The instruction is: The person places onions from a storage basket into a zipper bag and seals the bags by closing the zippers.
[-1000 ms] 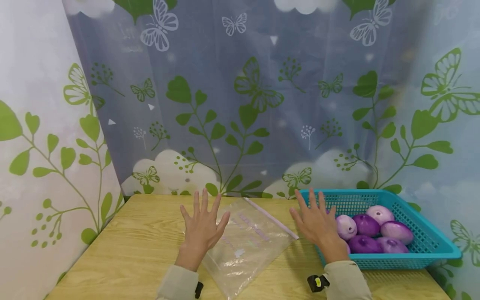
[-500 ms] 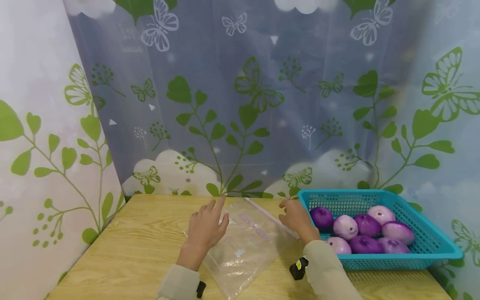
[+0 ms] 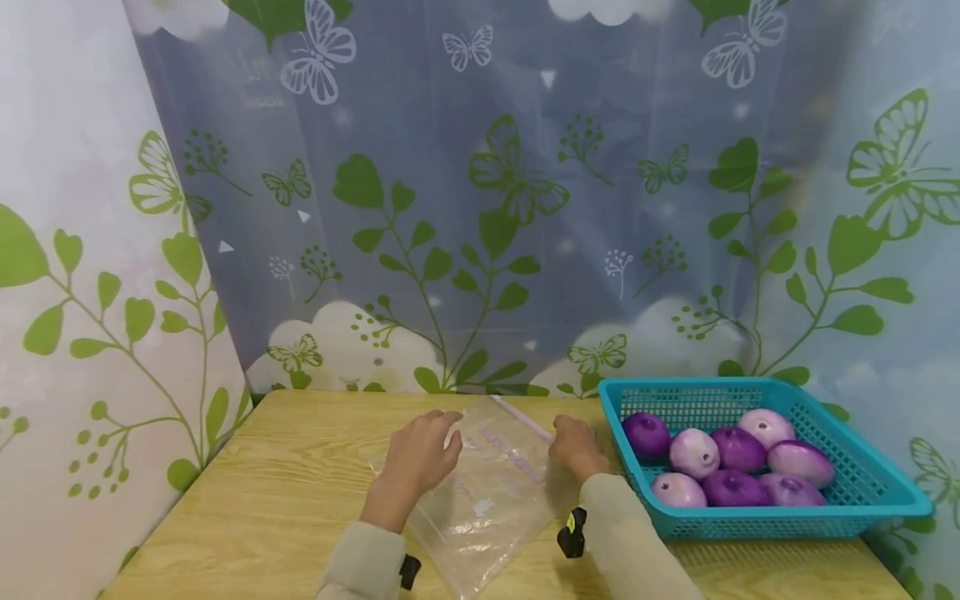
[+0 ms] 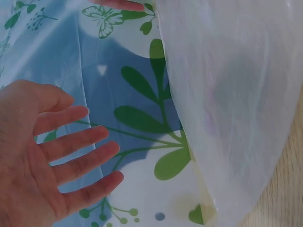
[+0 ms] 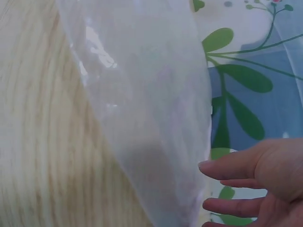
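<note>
In the middle of the desk (image 3: 292, 492) lies 1 clear plastic bag (image 3: 487, 517), flat, with 1 corner pointing to the near side. A pale purple strip (image 3: 521, 418) runs along its far right edge. The left hand (image 3: 423, 454) is over the left side of the bag. Its fingers (image 4: 78, 165) are spread a bit and a little bent, and they hold nothing. The right hand (image 3: 576, 446) is at the right side of the bag. Its thumb and fingers are apart with a gap and hold nothing; I cannot tell if the thumb touches the bag's edge. To the right is a blue-green basket (image 3: 750, 525) with 8 onions (image 3: 738, 450) in it, some dark purple and some nearly white. Both arms have pale sleeves (image 3: 633, 537). On the far side is a blue cloth (image 3: 645, 217) with green leaves and butterflies.
</note>
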Demonstrator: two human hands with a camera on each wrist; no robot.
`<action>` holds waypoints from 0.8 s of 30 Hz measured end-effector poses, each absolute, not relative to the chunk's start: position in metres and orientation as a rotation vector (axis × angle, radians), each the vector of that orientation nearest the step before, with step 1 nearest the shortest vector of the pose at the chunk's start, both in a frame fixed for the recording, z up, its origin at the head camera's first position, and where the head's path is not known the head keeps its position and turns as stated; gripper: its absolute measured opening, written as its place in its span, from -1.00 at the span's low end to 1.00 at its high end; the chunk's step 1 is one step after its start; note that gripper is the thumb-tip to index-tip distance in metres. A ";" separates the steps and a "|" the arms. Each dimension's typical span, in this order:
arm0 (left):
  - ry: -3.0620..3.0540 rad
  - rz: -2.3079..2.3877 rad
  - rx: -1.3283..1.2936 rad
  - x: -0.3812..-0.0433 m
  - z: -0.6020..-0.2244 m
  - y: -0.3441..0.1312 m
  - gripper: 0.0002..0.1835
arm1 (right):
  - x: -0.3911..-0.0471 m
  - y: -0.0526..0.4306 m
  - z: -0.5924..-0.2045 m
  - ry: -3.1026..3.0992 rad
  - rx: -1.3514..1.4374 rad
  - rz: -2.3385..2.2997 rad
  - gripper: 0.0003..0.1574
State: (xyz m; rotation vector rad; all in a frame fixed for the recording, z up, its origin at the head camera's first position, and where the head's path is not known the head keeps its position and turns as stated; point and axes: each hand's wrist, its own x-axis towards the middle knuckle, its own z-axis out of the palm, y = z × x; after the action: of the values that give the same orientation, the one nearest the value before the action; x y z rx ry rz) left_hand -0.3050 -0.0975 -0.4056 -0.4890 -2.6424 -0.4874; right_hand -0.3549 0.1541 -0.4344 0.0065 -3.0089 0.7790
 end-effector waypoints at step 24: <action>-2.694 -0.663 -0.451 -0.315 -0.400 -0.079 -0.84 | -0.324 0.137 -0.418 -2.786 0.295 0.888 -0.77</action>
State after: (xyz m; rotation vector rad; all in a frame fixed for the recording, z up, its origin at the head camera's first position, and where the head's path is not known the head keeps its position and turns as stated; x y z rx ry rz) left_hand -0.3146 -0.0785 -0.4000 -0.4511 -2.6939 -0.6635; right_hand -0.3240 0.1366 -0.4180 0.2952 -2.7861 0.8885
